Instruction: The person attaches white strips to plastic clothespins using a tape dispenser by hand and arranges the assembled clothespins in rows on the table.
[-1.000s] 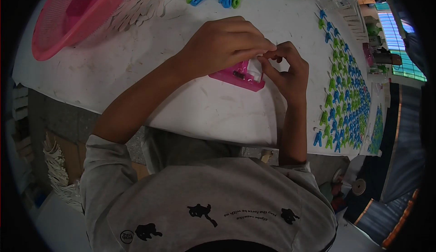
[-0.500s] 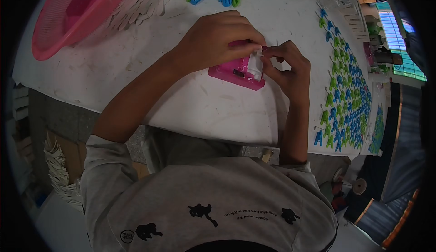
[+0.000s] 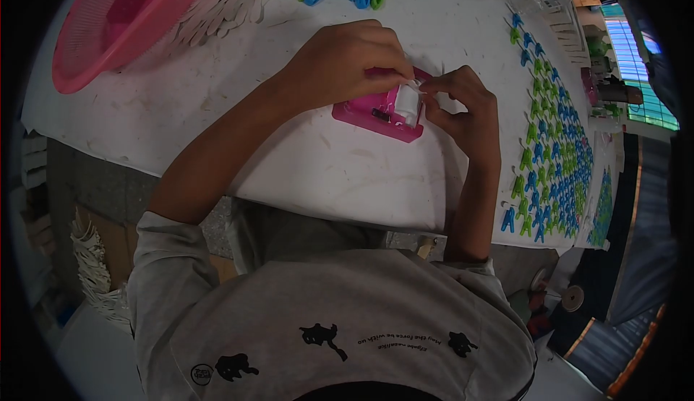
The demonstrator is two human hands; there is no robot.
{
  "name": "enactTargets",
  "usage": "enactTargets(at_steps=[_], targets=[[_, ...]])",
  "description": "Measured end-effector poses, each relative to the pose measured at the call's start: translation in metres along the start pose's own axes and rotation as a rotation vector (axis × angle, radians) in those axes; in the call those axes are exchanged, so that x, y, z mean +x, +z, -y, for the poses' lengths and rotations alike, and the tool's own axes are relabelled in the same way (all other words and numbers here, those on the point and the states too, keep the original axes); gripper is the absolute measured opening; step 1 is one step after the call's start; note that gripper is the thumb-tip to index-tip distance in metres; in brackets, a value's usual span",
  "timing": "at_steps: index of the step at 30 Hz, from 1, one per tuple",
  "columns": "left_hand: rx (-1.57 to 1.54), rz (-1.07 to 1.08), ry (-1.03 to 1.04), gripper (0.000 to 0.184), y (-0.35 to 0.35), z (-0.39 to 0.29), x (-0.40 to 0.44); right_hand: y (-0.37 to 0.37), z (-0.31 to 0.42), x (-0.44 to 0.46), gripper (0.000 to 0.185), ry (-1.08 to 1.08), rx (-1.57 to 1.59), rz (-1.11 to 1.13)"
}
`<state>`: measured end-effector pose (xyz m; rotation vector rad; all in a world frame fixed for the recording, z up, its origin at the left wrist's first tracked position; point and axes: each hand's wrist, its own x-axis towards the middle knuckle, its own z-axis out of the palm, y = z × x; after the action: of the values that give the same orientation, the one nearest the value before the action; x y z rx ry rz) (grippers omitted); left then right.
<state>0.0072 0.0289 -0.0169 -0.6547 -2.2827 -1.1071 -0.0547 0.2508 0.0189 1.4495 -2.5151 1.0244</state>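
White tabletop [image 3: 340, 173]: your left hand [image 3: 358, 60] and right hand [image 3: 468, 115] curl fingers near the pink holder [image 3: 369, 104]; their grip can't be told.

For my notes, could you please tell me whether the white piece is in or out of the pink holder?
In: the white piece lies inside the pink holder, pink showing to its left and below.

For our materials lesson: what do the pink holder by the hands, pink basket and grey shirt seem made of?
Pink holder: probably hard, glossy plastic; even colour, small highlights. Pink basket: likely moulded plastic; smooth rim, finely patterned wall. Grey shirt: matte cloth; soft creases, fibre unclear.
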Motion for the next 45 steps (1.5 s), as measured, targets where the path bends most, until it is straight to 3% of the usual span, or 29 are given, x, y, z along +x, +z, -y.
enactTargets(at_steps=[45], targets=[[0.009, 0.095, -0.211, 0.01, 0.014, -0.01, 0.001, -0.019, 0.002, -0.003, 0.028, 0.036, -0.084, 0.04]])
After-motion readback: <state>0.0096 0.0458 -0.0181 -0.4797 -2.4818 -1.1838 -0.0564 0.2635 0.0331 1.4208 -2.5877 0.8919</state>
